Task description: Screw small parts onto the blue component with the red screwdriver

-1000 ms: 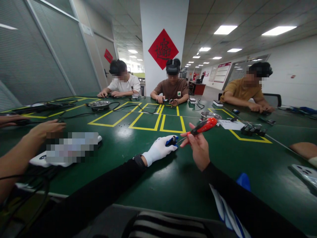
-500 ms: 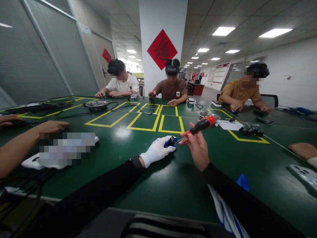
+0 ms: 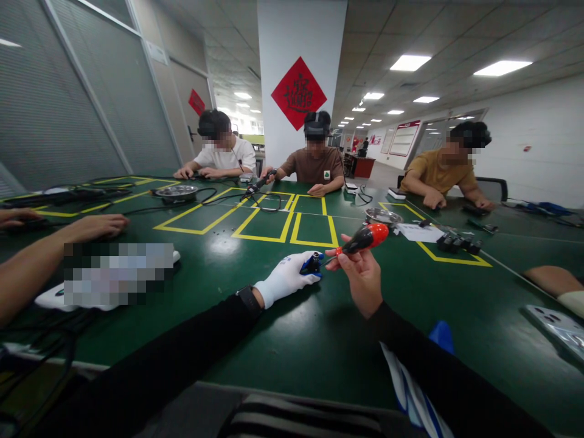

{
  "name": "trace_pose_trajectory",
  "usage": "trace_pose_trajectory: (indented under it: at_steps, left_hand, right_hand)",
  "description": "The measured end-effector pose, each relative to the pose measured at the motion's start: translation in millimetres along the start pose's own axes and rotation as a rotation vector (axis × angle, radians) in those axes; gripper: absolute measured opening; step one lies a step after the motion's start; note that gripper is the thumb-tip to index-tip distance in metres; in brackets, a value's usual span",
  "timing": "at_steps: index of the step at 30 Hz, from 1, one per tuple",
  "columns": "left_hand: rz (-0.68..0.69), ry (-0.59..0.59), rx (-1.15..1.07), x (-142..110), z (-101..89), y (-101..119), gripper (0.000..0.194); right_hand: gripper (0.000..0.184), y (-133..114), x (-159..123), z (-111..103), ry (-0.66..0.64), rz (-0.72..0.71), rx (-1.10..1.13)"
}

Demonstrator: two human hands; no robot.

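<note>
Left grip (image 3: 288, 275) on black part (image 3: 314, 262), right grip (image 3: 365, 277) on screwdriver (image 3: 365, 238), inside table edge (image 3: 219, 384)

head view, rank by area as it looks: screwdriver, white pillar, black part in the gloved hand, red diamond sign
1. White pillar
2. Red diamond sign
3. Screwdriver, in the right hand
4. Black part, partly covered by the gloved left hand

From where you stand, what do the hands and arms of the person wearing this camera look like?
Long black sleeves cover both arms. The left hand wears a white glove with blue around the fingers and a small, unreadable blue marking on its back; a dark wristband sits at that wrist. The right hand is bare.
</note>
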State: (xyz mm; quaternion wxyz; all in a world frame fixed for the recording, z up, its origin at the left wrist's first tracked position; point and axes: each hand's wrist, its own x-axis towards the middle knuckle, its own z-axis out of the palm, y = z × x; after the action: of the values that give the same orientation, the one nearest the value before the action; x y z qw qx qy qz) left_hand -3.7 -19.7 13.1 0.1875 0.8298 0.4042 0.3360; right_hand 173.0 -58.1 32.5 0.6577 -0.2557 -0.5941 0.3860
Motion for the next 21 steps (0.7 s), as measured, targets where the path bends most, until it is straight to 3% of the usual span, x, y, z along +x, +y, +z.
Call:
trace_pose_trajectory:
  at_steps: [13,21]
  left_hand:
    - [-0.021,0.012,-0.06,-2.3,-3.8,8.5,0.04]
    - [-0.13,-0.011,-0.171,-0.8,-0.2,6.9,0.027]
  right_hand:
    - [0.036,-2.3,-1.3,1.0,0.012,-0.021,-0.017]
    - [0.025,-3.7,1.9,2.7,0.024,0.007,0.045]
